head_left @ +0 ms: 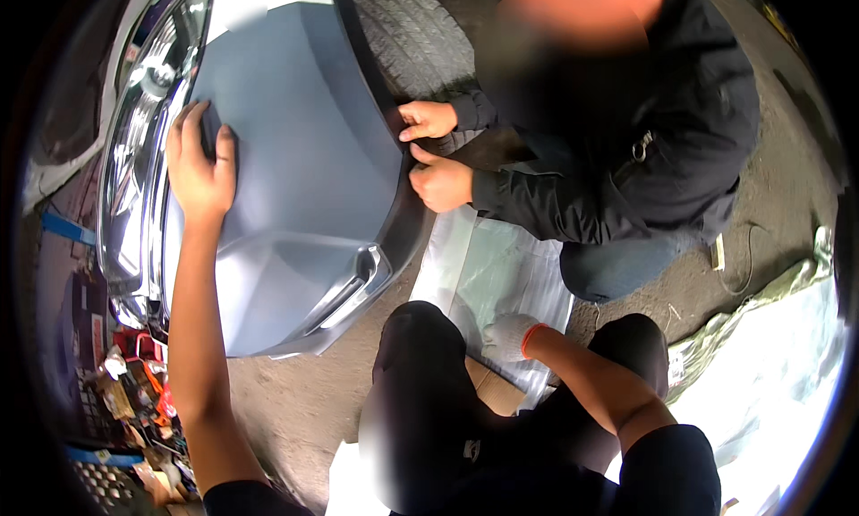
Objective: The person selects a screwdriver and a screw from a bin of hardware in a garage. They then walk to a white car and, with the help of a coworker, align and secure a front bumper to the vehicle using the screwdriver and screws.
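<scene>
Bare and with fingers spread, my left hand (202, 162) lies on the grey bumper cover (291, 140) of a car, by the edge beneath the headlight (143, 149). The thumb stands apart from the fingers. My right hand (510, 338) wears a white knit glove with an orange cuff and is low between my knees, apart from the bumper. Its fingers look curled in; whatever they may hold is hidden. At the bumper's wheel-side edge, a co-worker's two hands (434, 158) grip the dark rim next to the tire (412, 42).
The co-worker in a black jacket (617, 185) crouches close on the right. Clear plastic sheeting (501, 265) and cardboard (492, 389) lie on the dirty floor. A heap of tools and scraps (143, 391) sits at the lower left. A larger wrapped sheet (769, 364) lies at right.
</scene>
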Motion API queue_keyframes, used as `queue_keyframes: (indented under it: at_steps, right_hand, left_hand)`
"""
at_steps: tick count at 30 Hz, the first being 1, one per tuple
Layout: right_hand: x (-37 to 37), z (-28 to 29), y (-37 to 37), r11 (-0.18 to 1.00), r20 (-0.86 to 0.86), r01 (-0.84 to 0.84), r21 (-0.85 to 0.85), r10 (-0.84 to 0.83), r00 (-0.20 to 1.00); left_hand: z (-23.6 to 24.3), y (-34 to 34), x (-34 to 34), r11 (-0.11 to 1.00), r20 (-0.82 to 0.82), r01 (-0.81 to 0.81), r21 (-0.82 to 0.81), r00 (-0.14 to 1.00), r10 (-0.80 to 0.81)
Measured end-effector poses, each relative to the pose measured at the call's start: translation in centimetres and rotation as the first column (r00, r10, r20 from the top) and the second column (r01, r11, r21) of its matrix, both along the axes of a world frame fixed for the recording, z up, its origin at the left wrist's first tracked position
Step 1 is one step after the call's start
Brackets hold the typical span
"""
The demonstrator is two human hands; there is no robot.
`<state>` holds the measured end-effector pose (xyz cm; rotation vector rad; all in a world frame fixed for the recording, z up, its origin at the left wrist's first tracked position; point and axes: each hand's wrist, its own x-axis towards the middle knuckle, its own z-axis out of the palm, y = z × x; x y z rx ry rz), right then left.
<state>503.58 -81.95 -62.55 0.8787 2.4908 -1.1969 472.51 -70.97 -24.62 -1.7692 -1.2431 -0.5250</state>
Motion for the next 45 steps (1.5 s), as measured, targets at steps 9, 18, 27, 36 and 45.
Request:
queue_keyframes:
  at_steps: [9,18,27,36,45]
  right_hand:
    - [0.9,0.8,0.4,0.998,-0.022,0.041,-0.039,-0.042,0.999]
    - [0.7,1.6,0.1,0.999,-0.032,0.050,-0.014,-0.050,0.998]
    - [0.5,1.8,0.0,0.999,-0.013,0.048,-0.017,-0.048,0.999]
    - [0.5,2.4,0.0,0.999,0.016,0.024,-0.027,-0.024,1.000]
    - [0.0,1.5,0.0,0.999,0.052,-0.013,-0.036,0.015,0.999]
  left_hand:
    - [-0.6,0.4,0.4,1.000,0.004,-0.001,-0.016,1.000,0.001]
    - [-0.6,0.3,0.4,1.000,0.017,-0.025,-0.011,1.000,0.025]
    - [-0.5,0.3,0.4,0.999,0.040,-0.027,-0.027,0.999,0.028]
    - [-0.7,0.2,0.8,0.999,0.036,0.015,-0.034,0.999,-0.013]
    - [-0.7,0.3,1.1,0.999,0.043,0.020,-0.033,0.999,-0.019]
